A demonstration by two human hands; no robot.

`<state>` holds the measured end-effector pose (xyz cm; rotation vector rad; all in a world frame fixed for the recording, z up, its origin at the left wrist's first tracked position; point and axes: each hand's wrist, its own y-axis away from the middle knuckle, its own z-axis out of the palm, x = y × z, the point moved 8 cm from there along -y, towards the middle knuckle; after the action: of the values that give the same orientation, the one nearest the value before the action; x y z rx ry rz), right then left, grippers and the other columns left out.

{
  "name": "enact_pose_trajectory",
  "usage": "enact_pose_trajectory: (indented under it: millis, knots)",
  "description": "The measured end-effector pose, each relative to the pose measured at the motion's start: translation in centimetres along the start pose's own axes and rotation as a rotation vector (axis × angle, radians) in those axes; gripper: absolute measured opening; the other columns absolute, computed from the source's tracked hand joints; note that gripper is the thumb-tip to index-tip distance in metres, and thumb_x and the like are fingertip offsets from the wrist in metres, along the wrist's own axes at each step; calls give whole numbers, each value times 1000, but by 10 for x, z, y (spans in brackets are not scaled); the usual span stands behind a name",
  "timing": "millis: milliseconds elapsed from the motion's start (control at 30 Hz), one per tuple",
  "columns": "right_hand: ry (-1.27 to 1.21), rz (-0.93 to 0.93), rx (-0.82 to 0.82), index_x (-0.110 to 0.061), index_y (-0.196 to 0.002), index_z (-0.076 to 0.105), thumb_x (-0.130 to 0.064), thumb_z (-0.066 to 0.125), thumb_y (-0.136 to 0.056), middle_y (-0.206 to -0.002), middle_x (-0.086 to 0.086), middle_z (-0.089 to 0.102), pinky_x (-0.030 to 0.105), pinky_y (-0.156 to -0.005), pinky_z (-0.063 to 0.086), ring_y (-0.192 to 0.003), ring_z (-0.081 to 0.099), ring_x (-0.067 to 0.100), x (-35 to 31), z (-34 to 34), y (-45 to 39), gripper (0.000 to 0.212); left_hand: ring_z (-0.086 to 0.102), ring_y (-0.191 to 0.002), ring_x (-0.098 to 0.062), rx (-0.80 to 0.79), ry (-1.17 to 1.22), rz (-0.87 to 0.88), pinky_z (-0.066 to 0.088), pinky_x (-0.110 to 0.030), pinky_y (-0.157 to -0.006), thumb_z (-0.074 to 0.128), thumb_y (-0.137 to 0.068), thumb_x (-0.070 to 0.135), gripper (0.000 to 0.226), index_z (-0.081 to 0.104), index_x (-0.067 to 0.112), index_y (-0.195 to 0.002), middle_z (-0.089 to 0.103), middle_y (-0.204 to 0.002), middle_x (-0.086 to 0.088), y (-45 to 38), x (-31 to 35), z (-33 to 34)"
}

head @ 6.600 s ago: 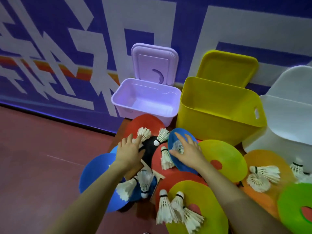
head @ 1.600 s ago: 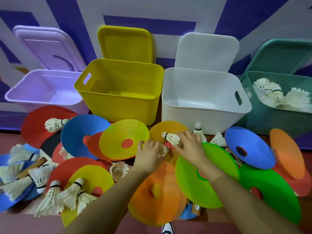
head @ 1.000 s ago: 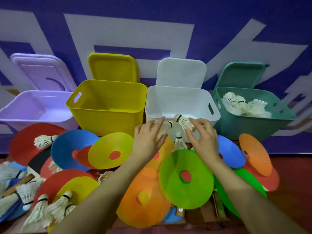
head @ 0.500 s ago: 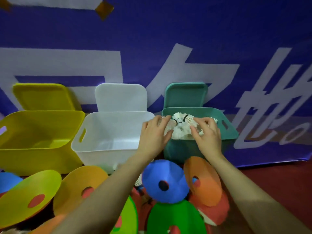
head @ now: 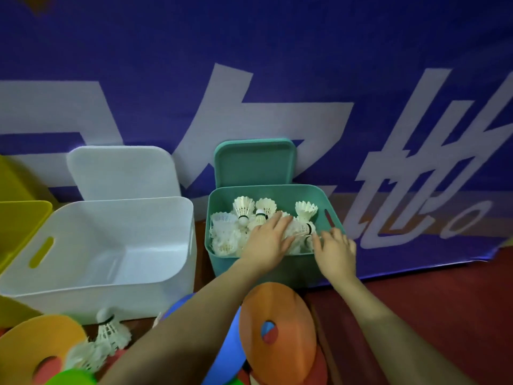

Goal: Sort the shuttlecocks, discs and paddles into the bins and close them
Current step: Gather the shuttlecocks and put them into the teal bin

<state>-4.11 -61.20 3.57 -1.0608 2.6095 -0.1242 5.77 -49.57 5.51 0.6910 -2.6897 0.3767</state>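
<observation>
Both hands reach into the smooth teal plastic bin (head: 222,262), where feathered white shuttlecocks (head: 244,209) with black-banded cork tips lie heaped. The left hand (head: 268,241) lies flat on the pile, fingers straight. The right hand (head: 336,252) hovers at the bin's right rim, fingers spread, seemingly empty. An orange holed disc (head: 280,315) leans below. Large white characters (head: 416,162) cross the blue banner, blurred.

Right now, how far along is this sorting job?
Early. Done: a heap of shuttlecocks lies in the teal bin. In hand: the left hand and right hand reach over that bin's front, adding more. Left: the white bin looks empty, an orange disc and a loose shuttlecock remain outside, and the teal lid is off.
</observation>
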Motion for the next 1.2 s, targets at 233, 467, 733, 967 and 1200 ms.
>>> enact_pose_trajectory:
  millis: [233,467,733,967,1200]
  knots:
    - [-55,-64,-21,-24,-143,36,-38,21,-100,-141,-6,47,30,-104,16,-128,41,12,-2,6,4,47,7,-145,-13,-247,-241,20,-3,-44,-115,20,-102,38,49,22,22,-148,7,-158,3,-8,8,33]
    - [18,-51,-190,-28,-142,35,-42,18,-100,-149,0,35,42,-111,11,-135,29,21,-16,4,11,47,6,-144,-20,-181,-222,1,4,-41,-115,27,-101,38,54,11,21,-150,7,-158,0,8,7,11]
    - [-21,-97,-30,-24,-145,29,-37,32,-99,-149,3,31,40,-108,18,-133,29,23,-78,-31,53,48,16,-142,-20,1,-230,-85,14,-35,-113,37,-98,35,55,18,22,-148,16,-157,-1,74,-34,-61]
    - [-167,-301,-38,-25,-139,41,-32,33,-97,-141,1,42,40,-102,27,-124,38,27,-186,-20,120,44,25,-138,-17,101,-246,-168,19,-31,-108,39,-97,31,52,24,23,-147,23,-154,3,173,-98,-124]
    - [-225,-421,-109,-21,-139,42,-24,40,-97,-137,1,44,35,-99,29,-121,42,25,-304,5,202,41,26,-138,-16,118,-259,-233,18,-29,-107,38,-98,31,53,21,22,-148,24,-154,3,288,-177,-175]
